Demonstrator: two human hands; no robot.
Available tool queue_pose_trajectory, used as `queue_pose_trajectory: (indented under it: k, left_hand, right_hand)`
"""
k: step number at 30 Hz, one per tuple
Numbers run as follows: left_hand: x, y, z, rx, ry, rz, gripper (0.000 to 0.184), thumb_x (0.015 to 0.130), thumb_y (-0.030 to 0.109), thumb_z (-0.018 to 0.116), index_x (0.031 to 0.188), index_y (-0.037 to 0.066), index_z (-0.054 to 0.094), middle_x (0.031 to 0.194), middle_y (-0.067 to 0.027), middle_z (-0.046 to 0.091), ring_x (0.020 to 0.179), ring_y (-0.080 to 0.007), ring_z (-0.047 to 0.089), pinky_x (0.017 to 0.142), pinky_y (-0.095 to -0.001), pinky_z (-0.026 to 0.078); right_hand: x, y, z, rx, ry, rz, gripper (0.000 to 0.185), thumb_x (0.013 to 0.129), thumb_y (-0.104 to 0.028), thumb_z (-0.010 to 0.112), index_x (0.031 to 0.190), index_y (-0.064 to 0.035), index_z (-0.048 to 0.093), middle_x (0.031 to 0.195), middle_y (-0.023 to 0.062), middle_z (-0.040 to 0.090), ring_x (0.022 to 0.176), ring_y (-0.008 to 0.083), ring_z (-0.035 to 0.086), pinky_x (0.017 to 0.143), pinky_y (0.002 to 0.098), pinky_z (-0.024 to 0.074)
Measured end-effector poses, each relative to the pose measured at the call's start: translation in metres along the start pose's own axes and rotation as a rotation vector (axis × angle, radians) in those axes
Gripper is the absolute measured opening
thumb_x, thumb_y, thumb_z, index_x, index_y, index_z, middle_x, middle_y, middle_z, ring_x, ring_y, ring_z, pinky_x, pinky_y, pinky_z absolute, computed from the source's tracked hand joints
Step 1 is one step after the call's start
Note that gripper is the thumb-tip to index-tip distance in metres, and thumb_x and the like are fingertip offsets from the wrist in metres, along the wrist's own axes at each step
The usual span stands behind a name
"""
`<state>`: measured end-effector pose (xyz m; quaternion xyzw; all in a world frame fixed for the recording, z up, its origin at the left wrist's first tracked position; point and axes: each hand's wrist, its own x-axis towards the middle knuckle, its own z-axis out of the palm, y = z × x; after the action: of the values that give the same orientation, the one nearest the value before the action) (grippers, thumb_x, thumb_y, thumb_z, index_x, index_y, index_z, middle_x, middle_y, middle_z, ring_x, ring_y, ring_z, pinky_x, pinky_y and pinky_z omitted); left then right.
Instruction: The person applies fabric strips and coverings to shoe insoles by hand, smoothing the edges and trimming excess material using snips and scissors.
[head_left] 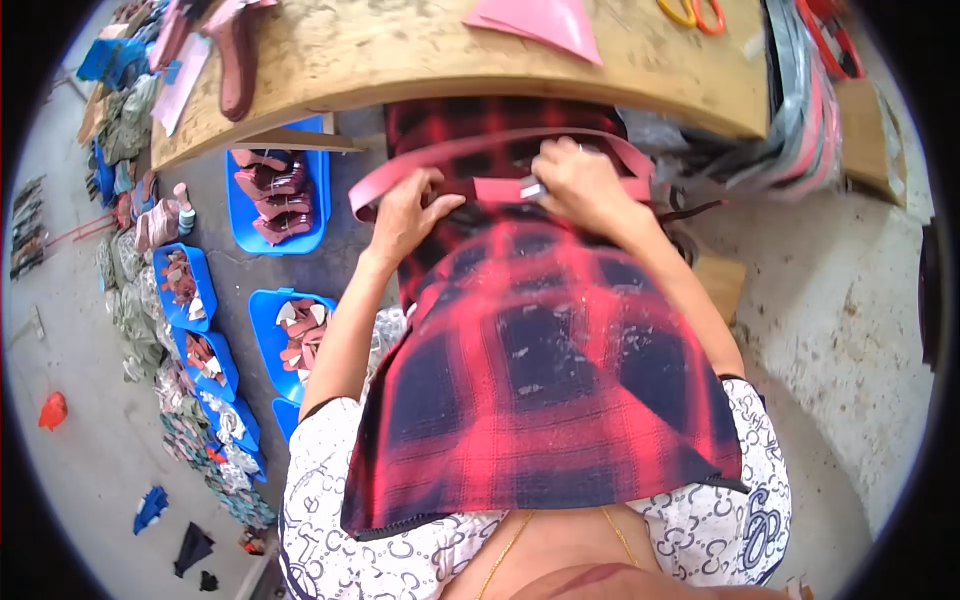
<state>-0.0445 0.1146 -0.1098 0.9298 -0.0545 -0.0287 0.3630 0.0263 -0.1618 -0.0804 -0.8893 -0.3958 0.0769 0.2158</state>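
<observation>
A long pink strip (385, 180) loops in a wide arc above my lap, over a red-and-black plaid apron (520, 390). My left hand (408, 215) has its fingers curled at the strip's left side, thumb stretched toward the middle. On the right, my right hand (582, 185) is closed, with a small silver-coloured piece (533, 188) showing at its fingertips. What that piece is I cannot make out. A flat stretch of pink strip (495, 189) lies beside it and runs under the hand. The right fingertips are partly hidden and blurred.
A wooden table edge (450, 85) crosses just ahead, bearing pink sheet material (545, 25), orange-handled scissors (708, 15) and a dark pink piece (236, 65). Blue bins (322, 230) with pink parts stand on the floor at left. Plastic-wrapped material (800, 130) hangs at right.
</observation>
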Motion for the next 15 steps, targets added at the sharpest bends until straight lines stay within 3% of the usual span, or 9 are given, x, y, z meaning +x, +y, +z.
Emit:
queue_pose_trajectory:
  k: [1, 3, 4, 5, 7, 8, 11, 14, 15]
  left_hand:
    - [-0.006, -0.009, -0.001, -0.141, -0.018, -0.099, 0.029, 0.078, 0.020, 0.077, 0.094, 0.001, 0.061, 0.067, -0.0083, 0.054, 0.061, -0.0229, 0.052, 0.060, -0.0348, 0.044]
    - [-0.016, -0.020, -0.008, -0.178, -0.041, -0.089, 0.023, 0.082, 0.021, 0.073, 0.084, 0.001, 0.062, 0.065, -0.0097, 0.056, 0.059, -0.0211, 0.053, 0.058, -0.0343, 0.044]
    - [-0.019, -0.023, -0.017, -0.067, -0.042, 0.006, 0.023, 0.084, 0.022, 0.071, 0.079, 0.001, 0.063, 0.066, -0.0106, 0.058, 0.059, -0.0196, 0.055, 0.057, -0.0339, 0.044]
    - [-0.024, -0.020, -0.025, -0.092, -0.043, -0.070, 0.026, 0.085, 0.024, 0.070, 0.076, 0.001, 0.063, 0.068, -0.0115, 0.060, 0.060, -0.0192, 0.056, 0.057, -0.0339, 0.044]
    - [-0.040, -0.016, -0.047, -0.067, -0.160, -0.280, 0.027, 0.086, 0.027, 0.069, 0.074, 0.002, 0.065, 0.069, -0.0120, 0.062, 0.061, -0.0194, 0.058, 0.058, -0.0343, 0.044]
    - [-0.044, -0.019, -0.060, -0.009, -0.265, -0.408, 0.026, 0.085, 0.027, 0.070, 0.074, 0.003, 0.067, 0.068, -0.0117, 0.062, 0.061, -0.0200, 0.059, 0.058, -0.0346, 0.045]
    - [-0.068, -0.075, -0.071, 0.101, -0.417, -0.150, 0.030, 0.088, 0.033, 0.064, 0.074, 0.006, 0.069, 0.065, -0.0121, 0.064, 0.061, -0.0248, 0.063, 0.058, -0.0373, 0.047]
    - [-0.039, -0.050, -0.077, 0.644, -0.805, -0.152, 0.035, 0.089, 0.034, 0.058, 0.073, 0.005, 0.068, 0.068, -0.0149, 0.065, 0.066, -0.0303, 0.064, 0.060, -0.0410, 0.049]
    - [-0.022, -0.027, -0.074, 0.773, -0.851, -0.080, 0.036, 0.090, 0.035, 0.057, 0.073, 0.005, 0.068, 0.069, -0.0158, 0.066, 0.067, -0.0321, 0.065, 0.061, -0.0422, 0.050]
  right_hand:
    - [0.001, -0.002, -0.002, 0.029, 0.019, -0.045, 0.020, 0.068, -0.012, 0.066, 0.083, -0.0020, 0.056, 0.087, 0.0122, 0.057, 0.086, 0.0311, 0.057, 0.069, 0.0429, 0.0509]
    - [-0.008, 0.003, -0.038, 0.295, -0.030, 0.113, 0.020, 0.082, -0.019, 0.066, 0.081, -0.0034, 0.053, 0.078, 0.0108, 0.056, 0.076, 0.0267, 0.057, 0.066, 0.0383, 0.0479]
    - [-0.019, 0.020, -0.060, 0.899, -0.132, 0.339, 0.022, 0.088, -0.023, 0.064, 0.085, -0.0041, 0.054, 0.072, 0.0022, 0.051, 0.070, 0.0149, 0.055, 0.060, 0.0343, 0.0449]
    - [-0.033, 0.012, -0.106, 1.191, 0.097, 0.696, 0.017, 0.090, -0.021, 0.063, 0.089, -0.0051, 0.056, 0.073, -0.0047, 0.047, 0.069, 0.0055, 0.050, 0.056, 0.0261, 0.0410]
    - [-0.105, 0.060, -0.168, 1.460, 0.648, 0.642, 0.011, 0.092, -0.016, 0.057, 0.099, -0.0071, 0.059, 0.077, -0.0071, 0.050, 0.061, 0.0016, 0.046, 0.051, 0.0171, 0.0377]
    - [-0.143, 0.093, -0.201, 1.342, 0.864, 0.635, 0.013, 0.093, -0.016, 0.054, 0.099, -0.0057, 0.059, 0.071, -0.0073, 0.048, 0.052, 0.0013, 0.039, 0.044, 0.0164, 0.0316]
    - [-0.273, 0.172, -0.309, 1.123, 1.383, 0.661, 0.019, 0.095, -0.020, 0.052, 0.098, -0.0039, 0.062, 0.066, -0.0039, 0.054, 0.038, 0.0023, 0.030, 0.035, 0.0177, 0.0245]
    - [-0.321, 0.162, -0.359, 0.943, 1.495, 0.913, 0.019, 0.093, -0.024, 0.056, 0.097, -0.0072, 0.065, 0.070, -0.0034, 0.059, 0.038, 0.0019, 0.031, 0.035, 0.0184, 0.0220]
    - [-0.328, 0.152, -0.366, 0.907, 1.309, 0.977, 0.021, 0.091, -0.026, 0.061, 0.098, -0.0072, 0.066, 0.074, -0.0035, 0.061, 0.037, 0.0016, 0.031, 0.035, 0.0190, 0.0200]
